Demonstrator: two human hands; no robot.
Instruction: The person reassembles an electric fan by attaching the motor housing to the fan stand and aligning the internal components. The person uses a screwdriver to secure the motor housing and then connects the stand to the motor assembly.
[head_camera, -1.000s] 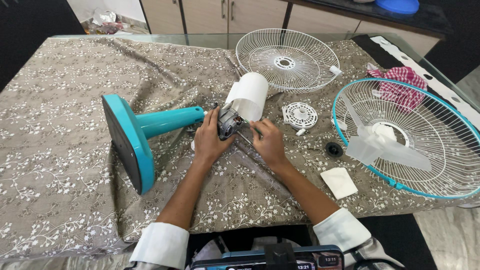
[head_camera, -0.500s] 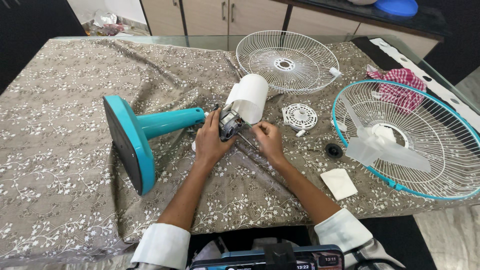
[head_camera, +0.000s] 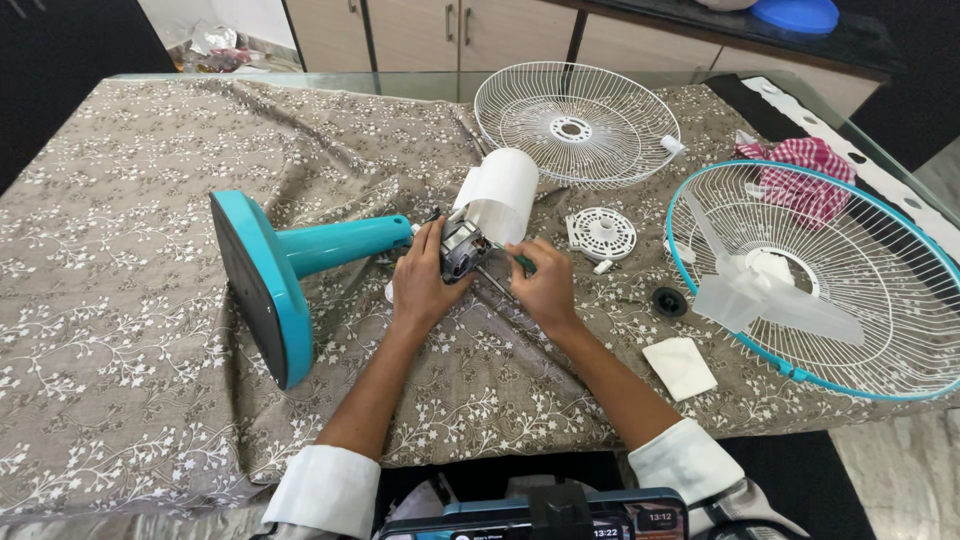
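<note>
The left hand (head_camera: 420, 285) has its fingers wrapped around the bare fan motor (head_camera: 460, 248), lying beside the teal stand (head_camera: 300, 260) on the cloth-covered surface (head_camera: 130, 200). The right hand (head_camera: 545, 285) pinches a green-handled screwdriver (head_camera: 522, 262) at the motor; this looks like the screw-working step, and the next move calls for keeping the tip seated while the motor is held steady

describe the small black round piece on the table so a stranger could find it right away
Start at the big teal-rimmed fan guard lying on the right of the table. Just off its left rim, on the patterned cloth, sits the small black round piece. It is the only dark part there, unlike the white folded pad below it.
</note>
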